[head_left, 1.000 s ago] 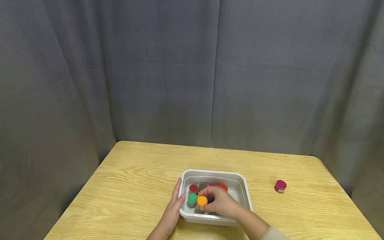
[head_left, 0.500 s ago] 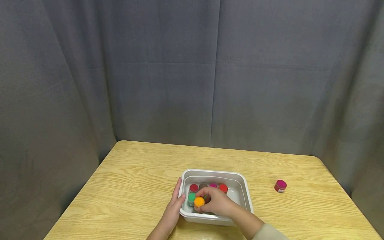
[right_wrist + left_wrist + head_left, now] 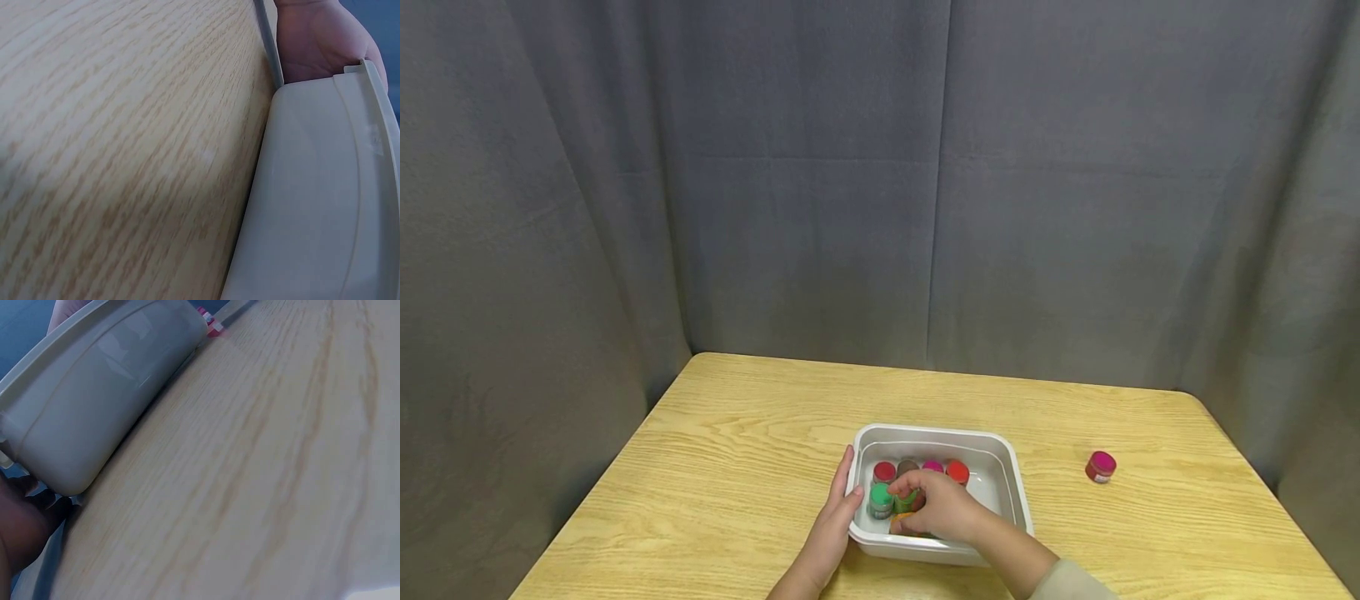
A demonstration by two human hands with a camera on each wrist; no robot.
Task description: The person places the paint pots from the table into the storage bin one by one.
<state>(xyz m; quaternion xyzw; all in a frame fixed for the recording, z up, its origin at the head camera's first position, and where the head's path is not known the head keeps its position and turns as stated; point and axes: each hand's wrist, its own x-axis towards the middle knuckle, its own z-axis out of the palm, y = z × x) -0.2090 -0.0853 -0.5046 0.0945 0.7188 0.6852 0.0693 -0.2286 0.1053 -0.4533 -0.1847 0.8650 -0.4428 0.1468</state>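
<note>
Lowered since the earlier frame, the small orange-lidded round jar sits directly under the curled right hand inside the white plastic tub; left hand, fingers straight, steadies its rim.

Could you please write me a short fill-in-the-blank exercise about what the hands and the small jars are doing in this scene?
1. The left hand rests against the left side of the white ____.
2. The right hand reaches among the jars inside the tub, next to the one with the ____ lid.
3. One pink-lidded jar stands alone on the ____, right of the tub.

Missing words: tub; green; table
</note>
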